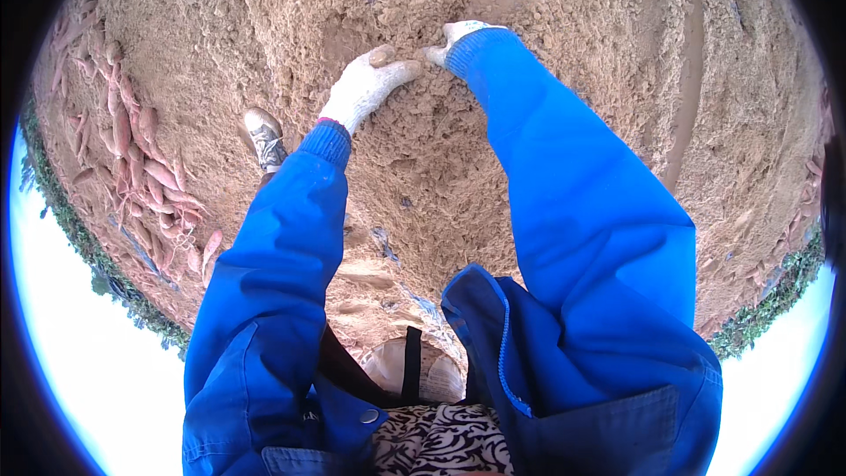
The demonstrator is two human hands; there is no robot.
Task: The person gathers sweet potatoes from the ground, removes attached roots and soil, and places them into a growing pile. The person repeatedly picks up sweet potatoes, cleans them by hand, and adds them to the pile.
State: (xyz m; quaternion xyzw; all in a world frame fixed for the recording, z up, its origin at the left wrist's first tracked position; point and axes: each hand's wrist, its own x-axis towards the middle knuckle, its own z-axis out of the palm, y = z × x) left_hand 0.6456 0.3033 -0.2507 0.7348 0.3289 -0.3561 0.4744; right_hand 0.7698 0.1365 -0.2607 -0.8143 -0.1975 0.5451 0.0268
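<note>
My left hand, in a white knit glove with soil-stained fingertips, is at the loose brown soil. Its thumb points toward my right hand, and the undersides of its fingers are out of sight. A short gap to the right, my right hand wears a similar white glove. Its thumb reaches down to the crumbly earth, while the other fingers are mostly hidden behind the hand and cuff. Nothing held shows in either hand. Both arms are in blue jacket sleeves.
Reddish sweet potatoes lie in a long pile at the left. A shoe stands on the soil beside my left forearm. Torn plastic film lies near my body. A narrow groove runs through the ground at right. Green plants edge the field.
</note>
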